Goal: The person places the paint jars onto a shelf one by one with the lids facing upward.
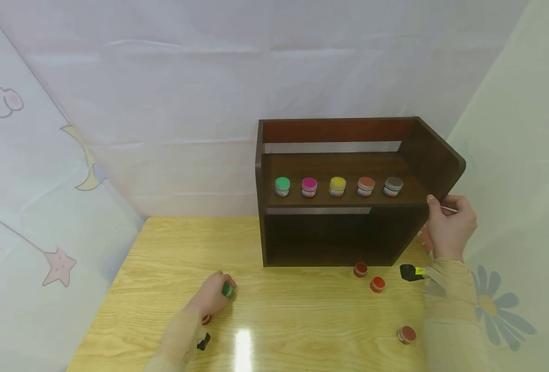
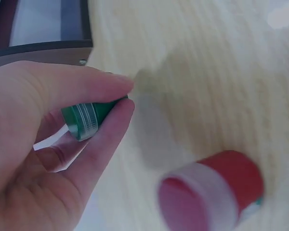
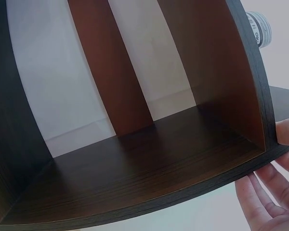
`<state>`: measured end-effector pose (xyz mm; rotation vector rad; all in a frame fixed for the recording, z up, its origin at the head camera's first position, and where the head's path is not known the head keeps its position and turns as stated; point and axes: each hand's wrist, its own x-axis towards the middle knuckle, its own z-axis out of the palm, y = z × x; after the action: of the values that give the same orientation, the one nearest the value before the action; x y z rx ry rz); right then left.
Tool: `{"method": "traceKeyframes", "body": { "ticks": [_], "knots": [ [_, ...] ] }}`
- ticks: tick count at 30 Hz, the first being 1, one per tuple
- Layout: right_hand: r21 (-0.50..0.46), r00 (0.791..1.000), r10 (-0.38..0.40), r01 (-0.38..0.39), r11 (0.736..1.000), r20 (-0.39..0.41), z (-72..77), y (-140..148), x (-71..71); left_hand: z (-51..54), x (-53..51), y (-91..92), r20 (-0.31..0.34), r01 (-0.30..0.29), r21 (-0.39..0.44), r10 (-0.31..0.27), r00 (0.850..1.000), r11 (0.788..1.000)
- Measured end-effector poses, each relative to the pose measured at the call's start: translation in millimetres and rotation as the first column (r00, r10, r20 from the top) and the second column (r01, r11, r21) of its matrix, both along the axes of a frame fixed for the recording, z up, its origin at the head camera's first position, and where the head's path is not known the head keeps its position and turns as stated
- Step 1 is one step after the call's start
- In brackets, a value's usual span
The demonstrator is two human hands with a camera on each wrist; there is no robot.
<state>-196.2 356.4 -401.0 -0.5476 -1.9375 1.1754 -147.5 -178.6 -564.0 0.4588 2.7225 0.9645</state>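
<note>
Head view: left hand (image 1: 210,293) pinches a green jar (image 1: 228,291) over the table (image 1: 311,320); right hand (image 1: 453,223) grips the shelf (image 1: 434,155) at its right side; five jars (image 1: 337,182) there bear labels (image 1: 392,191) too small to read.

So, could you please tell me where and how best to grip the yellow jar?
Pinch opposite sides of the yellow jar, probably from the front and above: it is round and stands upright near the open front of the shelf, with gaps to the pink jar and orange jar.
</note>
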Motion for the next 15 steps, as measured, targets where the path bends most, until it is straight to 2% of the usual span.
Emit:
{"method": "traceKeyframes", "body": {
  "ticks": [8, 15],
  "knots": [
    [-0.064, 1.0, 0.011, -0.012, 0.998, -0.011, 1.2, 0, -0.4, 19.5, -4.2, 10.7, -0.038, -0.004, 0.05, 0.006, 0.999, 0.999],
    [-0.069, 1.0, 0.021, -0.022, 0.997, -0.007, 1.3, -1, 0.5, 25.2, -8.0, 17.9, -0.073, -0.015, 0.064, 0.019, 0.997, 0.998]
  ]
}}
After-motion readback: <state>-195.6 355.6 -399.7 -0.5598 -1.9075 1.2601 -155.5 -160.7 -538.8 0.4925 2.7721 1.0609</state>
